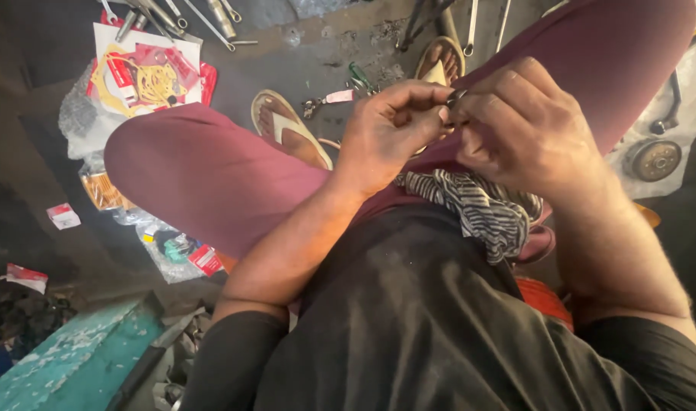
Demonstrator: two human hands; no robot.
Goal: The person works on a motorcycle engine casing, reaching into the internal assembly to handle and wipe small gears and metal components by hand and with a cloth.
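Head view: the person sits low with knees spread, and both hands meet in the upper middle of the frame, just above the right thigh. The left hand (pixel 386 129) has its fingers curled inward, thumb and forefinger pinched together at its right edge. The right hand (pixel 527 129) comes in from the right side of the frame, its fingers folded over so the knuckles face the camera. Between the two sets of fingertips sits a small dark part (pixel 456 99), only a sliver of it visible; its shape cannot be made out. Each hand's grip is narrow and closed on that small part, and the two hands touch one another around it.

Just below the hands, a black-and-white striped cloth (pixel 477 205) lies bunched in the lap, against the maroon trousers (pixel 211 175). A black shirt (pixel 416 320) fills the lower middle of the frame.

On the floor (pixel 317 53), in the upper middle, lie two tan sandals (pixel 287 129), one left of the hands and one partly hidden behind them. At upper left a packet of gaskets (pixel 146 72) rests beside several spanners (pixel 203 19). Further spanners lie along the top edge to the right. At the right edge a round metal disc (pixel 654 160) sits on a pale sheet. A teal painted box (pixel 82 358) occupies the lower left corner, with plastic bags (pixel 173 247) just above it.
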